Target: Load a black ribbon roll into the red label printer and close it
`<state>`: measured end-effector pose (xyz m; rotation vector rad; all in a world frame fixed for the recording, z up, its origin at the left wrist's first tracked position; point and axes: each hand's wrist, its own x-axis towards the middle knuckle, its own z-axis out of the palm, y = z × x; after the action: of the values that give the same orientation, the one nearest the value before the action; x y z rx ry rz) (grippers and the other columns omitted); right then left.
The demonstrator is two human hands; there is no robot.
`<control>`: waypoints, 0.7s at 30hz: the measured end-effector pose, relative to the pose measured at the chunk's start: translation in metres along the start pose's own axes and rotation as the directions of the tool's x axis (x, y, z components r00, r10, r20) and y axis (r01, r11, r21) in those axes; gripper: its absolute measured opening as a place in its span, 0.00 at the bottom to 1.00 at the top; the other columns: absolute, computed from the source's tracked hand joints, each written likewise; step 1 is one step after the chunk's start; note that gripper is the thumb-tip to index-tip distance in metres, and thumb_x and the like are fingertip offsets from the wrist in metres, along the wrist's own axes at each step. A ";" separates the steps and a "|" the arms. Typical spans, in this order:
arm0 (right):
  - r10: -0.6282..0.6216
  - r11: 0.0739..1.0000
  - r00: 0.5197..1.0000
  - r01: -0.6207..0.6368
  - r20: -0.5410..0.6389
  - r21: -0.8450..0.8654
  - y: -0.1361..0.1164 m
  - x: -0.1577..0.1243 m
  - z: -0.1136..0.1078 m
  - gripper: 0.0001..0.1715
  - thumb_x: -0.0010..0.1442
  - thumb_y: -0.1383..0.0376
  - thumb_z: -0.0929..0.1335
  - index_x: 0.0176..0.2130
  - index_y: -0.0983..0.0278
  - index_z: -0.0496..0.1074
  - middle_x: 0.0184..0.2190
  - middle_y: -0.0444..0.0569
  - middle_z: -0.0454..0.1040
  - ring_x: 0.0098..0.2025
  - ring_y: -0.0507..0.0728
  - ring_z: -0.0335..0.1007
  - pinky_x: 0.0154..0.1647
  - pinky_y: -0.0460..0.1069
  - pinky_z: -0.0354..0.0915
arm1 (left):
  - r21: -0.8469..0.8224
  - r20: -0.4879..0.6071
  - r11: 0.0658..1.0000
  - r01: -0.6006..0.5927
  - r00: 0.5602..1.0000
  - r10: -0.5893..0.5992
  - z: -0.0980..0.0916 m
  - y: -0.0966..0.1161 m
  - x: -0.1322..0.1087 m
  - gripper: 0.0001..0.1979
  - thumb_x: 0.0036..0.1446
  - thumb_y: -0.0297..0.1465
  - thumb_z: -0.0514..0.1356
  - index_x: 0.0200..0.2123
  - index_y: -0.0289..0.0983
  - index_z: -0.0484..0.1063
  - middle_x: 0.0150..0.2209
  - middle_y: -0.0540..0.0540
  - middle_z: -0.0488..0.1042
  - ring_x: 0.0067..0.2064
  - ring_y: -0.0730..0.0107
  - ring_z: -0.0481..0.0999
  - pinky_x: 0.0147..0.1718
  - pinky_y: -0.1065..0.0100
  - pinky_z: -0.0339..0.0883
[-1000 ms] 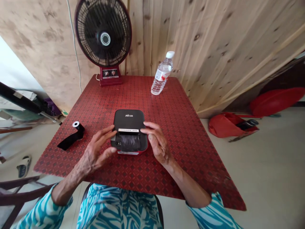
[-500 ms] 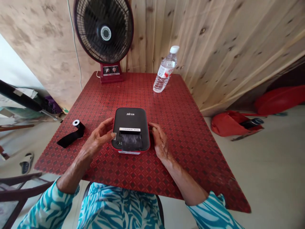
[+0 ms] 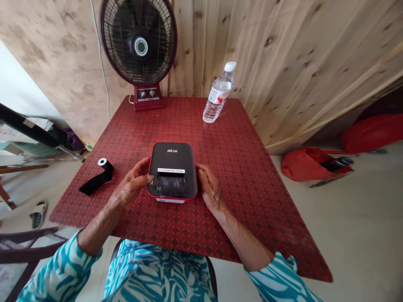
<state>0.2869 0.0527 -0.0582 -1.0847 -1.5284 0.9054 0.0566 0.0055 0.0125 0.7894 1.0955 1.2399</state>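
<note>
A small black printer [image 3: 171, 163] with a red base sits in the middle of the red patterned table [image 3: 239, 167]. My left hand [image 3: 134, 184] grips its left side, thumb on the front corner by the paper slot. My right hand [image 3: 209, 186] is pressed against its right side with fingers curled along the edge. A black paper roll [image 3: 99, 176] with a white core lies partly unrolled on the table, to the left of my left hand.
A red table fan [image 3: 140, 42] stands at the table's far edge against the wooden wall. A clear water bottle [image 3: 218, 94] stands at the back right. Red bags [image 3: 310, 163] lie on the floor to the right. A dark chair [image 3: 19, 247] is at the lower left.
Both hands came off the printer's top and moved to its sides. The printer has shifted slightly away from me.
</note>
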 end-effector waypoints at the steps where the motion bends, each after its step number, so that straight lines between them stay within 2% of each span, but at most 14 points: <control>1: 0.001 1.000 1.000 -0.001 -0.004 0.010 0.000 0.000 0.000 0.21 0.66 0.51 0.59 0.46 0.60 0.72 0.46 0.51 0.75 0.51 0.59 0.70 0.56 0.57 0.64 | -0.014 -0.001 1.000 0.006 1.000 -0.006 0.000 0.000 0.000 0.31 0.42 0.30 0.68 0.53 0.40 0.71 0.58 0.43 0.70 0.64 0.49 0.61 0.58 0.59 0.61; 7: -0.011 0.999 1.000 0.011 -0.005 0.033 -0.001 0.000 0.001 0.20 0.66 0.52 0.59 0.45 0.58 0.73 0.46 0.51 0.76 0.50 0.59 0.71 0.54 0.56 0.66 | -0.027 0.047 0.999 0.043 0.998 -0.042 -0.003 0.002 0.000 0.28 0.43 0.29 0.68 0.51 0.40 0.73 0.52 0.45 0.76 0.53 0.56 0.74 0.45 0.67 0.69; 11: -0.009 0.999 1.000 0.009 0.013 0.034 -0.003 0.000 0.001 0.20 0.66 0.52 0.59 0.46 0.59 0.73 0.46 0.50 0.76 0.50 0.59 0.71 0.54 0.56 0.65 | 0.009 0.055 0.997 0.070 0.996 -0.071 -0.007 0.001 0.002 0.28 0.43 0.29 0.69 0.51 0.40 0.72 0.49 0.45 0.77 0.47 0.59 0.77 0.38 0.70 0.71; 15: -0.017 1.000 0.999 0.016 0.037 0.024 -0.005 0.000 0.001 0.19 0.66 0.54 0.59 0.45 0.59 0.73 0.46 0.50 0.76 0.50 0.58 0.71 0.54 0.55 0.65 | 0.034 0.060 0.996 0.080 0.995 -0.082 -0.006 0.003 0.001 0.31 0.43 0.30 0.69 0.54 0.40 0.71 0.50 0.44 0.77 0.47 0.58 0.77 0.37 0.69 0.71; 21: -0.029 0.999 0.998 0.028 0.056 0.023 -0.007 0.000 0.001 0.18 0.66 0.56 0.59 0.45 0.58 0.73 0.45 0.49 0.76 0.49 0.58 0.71 0.52 0.55 0.66 | 0.062 0.046 0.998 0.032 0.998 -0.035 0.002 0.007 -0.005 0.31 0.45 0.32 0.68 0.55 0.39 0.70 0.52 0.42 0.76 0.50 0.56 0.76 0.43 0.66 0.71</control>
<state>0.2848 0.0506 -0.0522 -1.0267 -1.5733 0.9382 0.0564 0.0023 0.0201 0.8399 1.1088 1.1587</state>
